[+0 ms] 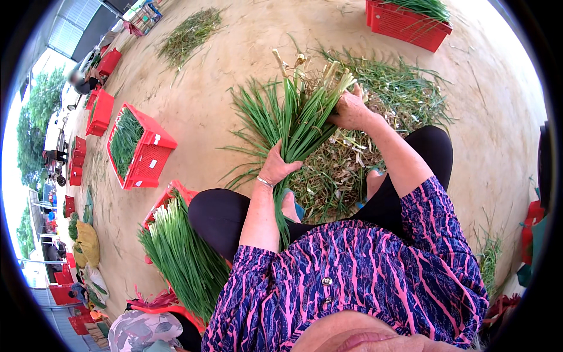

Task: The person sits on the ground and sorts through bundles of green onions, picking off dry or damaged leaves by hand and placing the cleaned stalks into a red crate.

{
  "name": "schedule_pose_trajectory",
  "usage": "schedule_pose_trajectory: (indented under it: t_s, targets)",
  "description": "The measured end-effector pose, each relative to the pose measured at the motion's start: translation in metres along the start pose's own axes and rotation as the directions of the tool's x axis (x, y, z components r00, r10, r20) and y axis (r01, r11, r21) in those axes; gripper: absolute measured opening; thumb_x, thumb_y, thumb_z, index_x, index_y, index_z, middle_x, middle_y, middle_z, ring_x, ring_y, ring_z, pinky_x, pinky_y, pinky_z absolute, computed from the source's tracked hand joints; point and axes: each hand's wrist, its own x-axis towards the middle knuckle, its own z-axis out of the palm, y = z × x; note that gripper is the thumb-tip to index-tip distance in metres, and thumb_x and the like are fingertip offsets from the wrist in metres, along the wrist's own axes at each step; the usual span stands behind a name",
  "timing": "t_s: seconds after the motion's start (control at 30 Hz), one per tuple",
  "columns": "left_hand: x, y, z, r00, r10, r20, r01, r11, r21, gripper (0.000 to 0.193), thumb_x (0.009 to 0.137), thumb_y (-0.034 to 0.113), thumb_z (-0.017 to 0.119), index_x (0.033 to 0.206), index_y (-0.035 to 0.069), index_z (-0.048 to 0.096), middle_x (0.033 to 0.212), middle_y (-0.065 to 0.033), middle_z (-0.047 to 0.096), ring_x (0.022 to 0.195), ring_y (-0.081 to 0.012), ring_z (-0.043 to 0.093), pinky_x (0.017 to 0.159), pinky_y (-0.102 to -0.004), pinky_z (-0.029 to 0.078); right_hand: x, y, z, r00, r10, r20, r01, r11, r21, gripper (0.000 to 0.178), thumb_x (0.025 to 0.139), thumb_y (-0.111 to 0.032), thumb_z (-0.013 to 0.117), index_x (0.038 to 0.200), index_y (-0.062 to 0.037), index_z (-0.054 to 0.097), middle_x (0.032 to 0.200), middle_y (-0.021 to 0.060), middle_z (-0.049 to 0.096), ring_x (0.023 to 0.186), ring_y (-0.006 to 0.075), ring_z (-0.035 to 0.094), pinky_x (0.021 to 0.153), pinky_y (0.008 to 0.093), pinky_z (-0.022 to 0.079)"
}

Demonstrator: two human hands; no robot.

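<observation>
Between my hands, above a heap of trimmings, is a loose bunch of chives (305, 120) with long green leaves and pale stalk ends. My left hand (278, 166), a bracelet at its wrist, is closed around the leafy part; some leaves trail down towards my lap. My right hand (350, 111) grips the bunch near the pale ends, its fingers partly hidden behind the stalks. Withered brown bits stick out at the far end of the bunch. Beside my left knee, a red crate holds a thick stack of chives (185, 252), pale ends pointing away from me.
A heap of trimmings (334, 182) spreads between my feet and beyond. Red crates (157, 161) of greens stand at the left, another crate (407, 26) at the far right. Scraps (190, 35) lie on the bare ground ahead. A person (88, 82) is at the far left.
</observation>
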Motion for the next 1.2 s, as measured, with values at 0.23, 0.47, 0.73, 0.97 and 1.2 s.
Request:
schedule_pose_trajectory:
  t_s: [0.23,0.47,0.73,0.97,1.2]
  targets:
    - [0.001,0.009,0.007,0.999,-0.043,-0.017,0.040,0.986,-0.162,0.061,0.066,-0.002,0.074,0.122,-0.001,0.051,0.107,-0.0083,0.065,0.092,-0.0149,0.063,0.084,-0.0299,0.051,0.008,0.014,0.001,0.975,0.037,-0.219,-0.040,0.999,-0.010,0.020,0.084,-0.031,0.063,0.080,-0.0127,0.067,0.070,0.0076,0.063,0.085,0.0268,0.065,0.104,0.0657,0.022]
    - [0.003,0.008,-0.001,0.995,-0.056,-0.087,0.030,0.961,-0.276,0.052,0.068,-0.009,0.070,0.117,0.000,0.053,0.098,-0.0096,0.066,0.078,-0.0189,0.066,0.067,-0.0322,0.058,-0.002,0.063,-0.033,0.773,0.195,-0.603,-0.093,0.976,0.197,0.022,0.084,-0.028,0.066,0.076,-0.0065,0.065,0.066,0.0143,0.063,0.071,0.0330,0.064,0.085,0.0459,0.047]
    - [0.001,-0.024,-0.035,0.982,-0.039,-0.187,-0.071,0.831,-0.552,0.033,0.073,-0.005,0.069,0.103,-0.002,0.059,0.080,-0.0083,0.064,0.063,-0.0183,0.061,0.057,-0.0316,0.052,-0.032,0.111,-0.068,0.639,0.433,-0.635,-0.414,0.890,0.190,0.026,0.081,-0.031,0.068,0.087,-0.0055,0.071,0.079,0.0183,0.066,0.077,0.0363,0.065,0.071,0.0427,0.051]
    - [0.006,-0.006,-0.020,0.987,-0.069,-0.148,-0.035,0.794,-0.607,0.030,0.073,-0.005,0.069,0.101,-0.001,0.060,0.082,-0.0084,0.065,0.065,-0.0184,0.063,0.058,-0.0319,0.053,-0.014,0.058,-0.055,0.852,0.287,-0.439,-0.228,0.956,0.183,0.028,0.083,-0.030,0.067,0.091,-0.0034,0.071,0.085,0.0175,0.069,0.081,0.0331,0.066,0.075,0.0407,0.050]
    - [0.004,-0.005,-0.002,0.991,-0.061,-0.119,0.001,0.893,-0.451,0.053,0.070,-0.007,0.075,0.118,0.002,0.053,0.099,-0.0068,0.066,0.081,-0.0166,0.065,0.072,-0.0306,0.057,0.010,0.009,-0.061,0.771,0.358,-0.526,0.193,0.657,0.729,0.055,0.078,-0.037,0.075,0.118,-0.0047,0.058,0.109,0.0120,0.065,0.100,0.0222,0.063,0.079,0.0355,0.050]
